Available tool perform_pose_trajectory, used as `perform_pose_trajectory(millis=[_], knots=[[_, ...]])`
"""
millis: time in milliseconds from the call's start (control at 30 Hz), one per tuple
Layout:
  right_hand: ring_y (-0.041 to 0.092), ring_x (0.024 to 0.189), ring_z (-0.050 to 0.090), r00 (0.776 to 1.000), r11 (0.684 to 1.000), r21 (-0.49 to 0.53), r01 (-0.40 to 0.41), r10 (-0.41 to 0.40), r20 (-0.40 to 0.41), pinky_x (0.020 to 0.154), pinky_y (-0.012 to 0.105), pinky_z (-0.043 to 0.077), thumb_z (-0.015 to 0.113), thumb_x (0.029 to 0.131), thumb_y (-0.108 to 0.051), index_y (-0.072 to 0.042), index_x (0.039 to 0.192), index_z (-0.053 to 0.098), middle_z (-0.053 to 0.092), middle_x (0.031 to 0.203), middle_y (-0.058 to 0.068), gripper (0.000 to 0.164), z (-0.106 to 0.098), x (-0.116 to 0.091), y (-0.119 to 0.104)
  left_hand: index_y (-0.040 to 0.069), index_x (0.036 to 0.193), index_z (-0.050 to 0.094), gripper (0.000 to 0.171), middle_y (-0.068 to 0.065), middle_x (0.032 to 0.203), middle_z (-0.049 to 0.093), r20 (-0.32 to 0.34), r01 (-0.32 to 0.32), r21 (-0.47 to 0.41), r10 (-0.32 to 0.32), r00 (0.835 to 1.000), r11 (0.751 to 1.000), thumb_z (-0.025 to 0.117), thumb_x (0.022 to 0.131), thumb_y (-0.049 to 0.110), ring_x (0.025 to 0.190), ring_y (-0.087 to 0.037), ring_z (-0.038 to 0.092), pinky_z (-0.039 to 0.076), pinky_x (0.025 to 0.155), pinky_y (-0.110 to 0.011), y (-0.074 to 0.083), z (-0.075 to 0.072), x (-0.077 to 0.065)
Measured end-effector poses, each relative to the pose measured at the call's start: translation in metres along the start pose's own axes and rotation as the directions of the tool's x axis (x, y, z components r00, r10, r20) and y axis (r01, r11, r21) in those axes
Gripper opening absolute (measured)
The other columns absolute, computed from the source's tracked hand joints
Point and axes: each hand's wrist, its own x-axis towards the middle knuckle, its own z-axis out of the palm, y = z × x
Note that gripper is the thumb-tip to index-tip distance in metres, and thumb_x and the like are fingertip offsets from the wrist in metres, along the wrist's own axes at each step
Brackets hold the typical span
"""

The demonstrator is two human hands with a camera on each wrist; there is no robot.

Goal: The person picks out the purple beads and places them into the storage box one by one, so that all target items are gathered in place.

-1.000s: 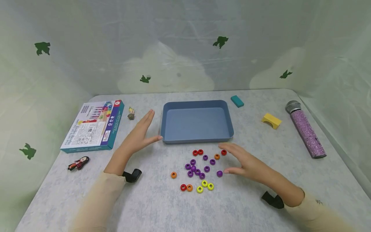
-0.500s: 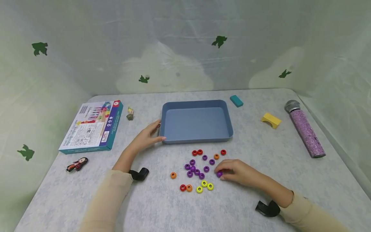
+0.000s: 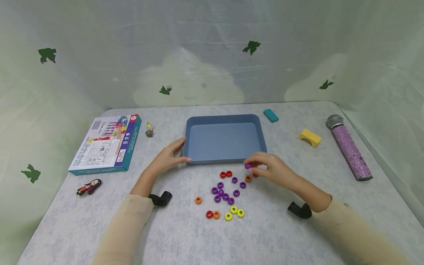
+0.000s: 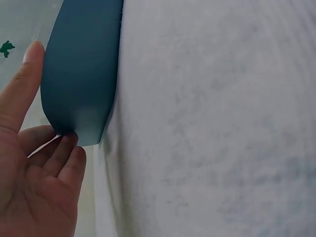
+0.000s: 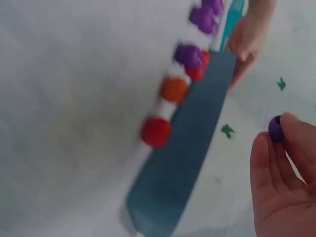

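Your hands are apart, one at each end of the front of the blue-grey tray [image 3: 225, 143], which lies flat on the mottled counter [image 3: 265, 235]. Your left hand [image 3: 168, 157] grips the tray's front left corner, thumb against the front wall and fingers round the left side. Your right hand [image 3: 274, 170] pinches a purple pony bead [image 3: 248, 166] between thumb and fingers, off the counter by the tray's front right corner; you cannot tell from here whether the bead is over the rim. Just below that hand sit a partly hidden red bead [image 3: 255, 175] and an orange bead [image 3: 248, 179]. In front of the tray you have a loose cluster of purple beads [image 3: 225, 196], two touching or nearly touching red beads [image 3: 229, 173] above it and three yellow beads [image 3: 233, 209] below it. Left of the yellow ones, a red and an orange bead lie side by side, with another orange bead farther up. To your left are a printed box [image 3: 104, 145], a long-haired doll [image 3: 88, 187] and a small figurine [image 3: 149, 130]; to your right, a teal block [image 3: 271, 115], a yellow arch block [image 3: 310, 138] and a glittery microphone [image 3: 351, 149].
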Motion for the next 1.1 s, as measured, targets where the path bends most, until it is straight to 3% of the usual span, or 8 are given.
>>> perform_pose_trajectory(millis=[133, 333, 500, 733, 900, 1100], knots=[[0.007, 0.082, 0.051, 0.996, 1.0, 0.022, -0.018, 0.02, -0.088, 0.072, 0.021, 0.046, 0.057, 0.078, -0.015, -0.014, 0.099, 0.057, 0.054, 0.093, -0.005, 0.021, -0.011, 0.032, 0.01, 0.013, 0.134, 0.015, 0.087, -0.004, 0.136, 0.015, -0.003, 0.008, -0.042, -0.008, 1.0, 0.999, 0.063, 0.066, 0.041, 0.12, -0.018, 0.021, 0.023, 0.097, -0.029, 0.0, 0.0, 0.0], [0.011, 0.087, 0.051, 0.975, 0.978, 0.029, -0.205, 0.207, -0.076, 0.075, 0.023, 0.045, 0.056, 0.079, -0.015, -0.008, 0.102, 0.056, 0.055, 0.096, 0.0, 0.025, -0.005, 0.068, 0.043, 0.013, 0.133, 0.016, 0.087, -0.004, 0.136, 0.015, -0.007, 0.009, -0.068, -0.009, 1.0, 0.998, 0.064, 0.066, 0.04, 0.12, -0.017, 0.02, 0.023, 0.097, -0.029, 0.001, 0.001, 0.001], [0.014, 0.087, 0.051, 0.951, 0.948, -0.067, -0.311, 0.31, -0.024, 0.076, 0.029, 0.044, 0.057, 0.078, -0.011, -0.007, 0.1, 0.059, 0.057, 0.094, 0.003, 0.022, 0.004, 0.087, 0.063, 0.014, 0.134, 0.016, 0.087, -0.004, 0.136, 0.015, -0.007, 0.022, -0.069, -0.023, 1.0, 0.997, 0.063, 0.066, 0.041, 0.12, -0.018, 0.02, 0.024, 0.097, -0.03, 0.002, 0.002, 0.002], [0.015, 0.085, 0.051, 0.936, 0.928, -0.131, -0.349, 0.352, -0.002, 0.075, 0.03, 0.044, 0.059, 0.077, -0.01, -0.008, 0.097, 0.06, 0.058, 0.092, 0.004, 0.021, 0.007, 0.097, 0.066, 0.015, 0.134, 0.016, 0.088, -0.003, 0.136, 0.015, -0.012, 0.048, -0.06, -0.048, 0.999, 0.997, 0.063, 0.065, 0.043, 0.12, -0.018, 0.021, 0.024, 0.097, -0.03, 0.003, 0.002, 0.0], [0.015, 0.092, 0.048, 0.958, 0.953, -0.099, -0.285, 0.286, -0.007, 0.08, 0.029, 0.041, 0.059, 0.077, -0.016, -0.008, 0.107, 0.054, 0.054, 0.102, 0.004, 0.031, 0.003, 0.089, 0.058, 0.014, 0.134, 0.016, 0.089, -0.004, 0.136, 0.015, -0.012, 0.055, -0.061, -0.056, 0.998, 0.997, 0.063, 0.065, 0.043, 0.12, -0.018, 0.02, 0.023, 0.097, -0.03, 0.004, 0.003, 0.001], [0.016, 0.096, 0.046, 0.996, 0.997, -0.025, -0.071, 0.069, -0.059, 0.083, 0.031, 0.039, 0.059, 0.076, -0.027, -0.009, 0.11, 0.051, 0.051, 0.106, 0.006, 0.039, -0.002, 0.06, 0.027, 0.014, 0.134, 0.015, 0.089, -0.004, 0.136, 0.014, -0.009, 0.052, -0.061, -0.053, 0.999, 0.997, 0.063, 0.065, 0.043, 0.121, -0.018, 0.019, 0.023, 0.097, -0.03, 0.004, 0.003, 0.001]])
